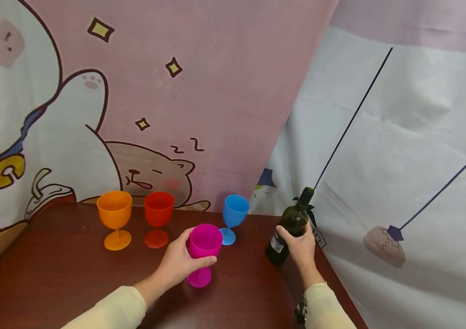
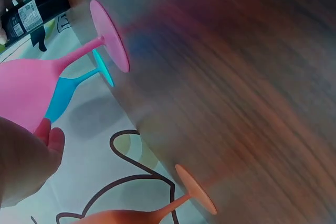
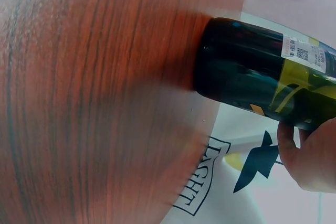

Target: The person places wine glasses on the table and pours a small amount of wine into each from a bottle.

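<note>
At the far left of the tabletop [image 1: 253,292], the orange goblet [image 1: 115,215] stands upright near the back edge; the red goblet [image 1: 158,215] stands just beside it, and no hand touches either, so your work seems not to involve them at this moment; next comes your left hand [image 1: 180,258], its fingers curled round the bowl of the magenta goblet [image 1: 206,242], which is upright, nearest you, its foot apparently on the wood; just behind it and to its right, the blue goblet [image 1: 236,212] stands untouched; at the right, near the side edge, your right hand [image 1: 303,246] wraps the body of the dark bottle [image 1: 293,220], which is roughly upright, its base seemingly on the table. As I judge it, taking hold is done on both sides, and little else; the bottle is not tipped and its mouth is over no goblet, so any use of the two together is left; whether any goblet holds liquid, I cannot tell.
</note>
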Motion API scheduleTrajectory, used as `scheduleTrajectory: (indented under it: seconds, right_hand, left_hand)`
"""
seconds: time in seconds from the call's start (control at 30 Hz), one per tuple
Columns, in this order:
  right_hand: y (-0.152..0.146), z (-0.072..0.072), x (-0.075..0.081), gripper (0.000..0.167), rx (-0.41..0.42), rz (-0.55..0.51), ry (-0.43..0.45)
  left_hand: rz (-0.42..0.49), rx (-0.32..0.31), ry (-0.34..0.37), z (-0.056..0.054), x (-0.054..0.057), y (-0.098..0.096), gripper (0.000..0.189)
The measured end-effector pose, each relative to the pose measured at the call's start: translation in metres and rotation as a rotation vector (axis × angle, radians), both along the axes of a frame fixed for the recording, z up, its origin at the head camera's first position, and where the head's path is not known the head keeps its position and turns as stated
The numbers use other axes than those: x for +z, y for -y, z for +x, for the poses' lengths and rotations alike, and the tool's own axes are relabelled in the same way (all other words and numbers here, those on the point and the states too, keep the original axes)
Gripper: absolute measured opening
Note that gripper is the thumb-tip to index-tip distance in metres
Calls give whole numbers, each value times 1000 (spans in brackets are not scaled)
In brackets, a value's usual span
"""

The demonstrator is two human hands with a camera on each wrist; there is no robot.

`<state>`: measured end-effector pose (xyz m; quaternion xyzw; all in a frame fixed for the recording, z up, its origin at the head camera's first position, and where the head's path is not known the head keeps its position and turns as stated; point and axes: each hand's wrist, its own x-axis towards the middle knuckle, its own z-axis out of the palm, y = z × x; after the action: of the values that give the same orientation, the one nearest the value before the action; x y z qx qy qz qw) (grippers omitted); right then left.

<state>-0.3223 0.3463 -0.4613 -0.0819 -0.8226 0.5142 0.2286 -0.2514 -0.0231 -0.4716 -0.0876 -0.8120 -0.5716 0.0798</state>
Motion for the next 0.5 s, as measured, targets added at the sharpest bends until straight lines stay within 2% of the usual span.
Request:
scheduleTrajectory:
  seconds: [0.3,0.4,0.5]
  right_hand:
    - [1,-2,4,89,16,23,-11]
    - [3,2,5,86,28,86,-16]
    - [7,7,7,87,47,216,-50]
  left_hand:
    - [7,-10,-18,6,-2,-1,83]
    - [4,-8,-24,7,-2,-1,81]
    - [5,-7,-27,8,-2,-2,81]
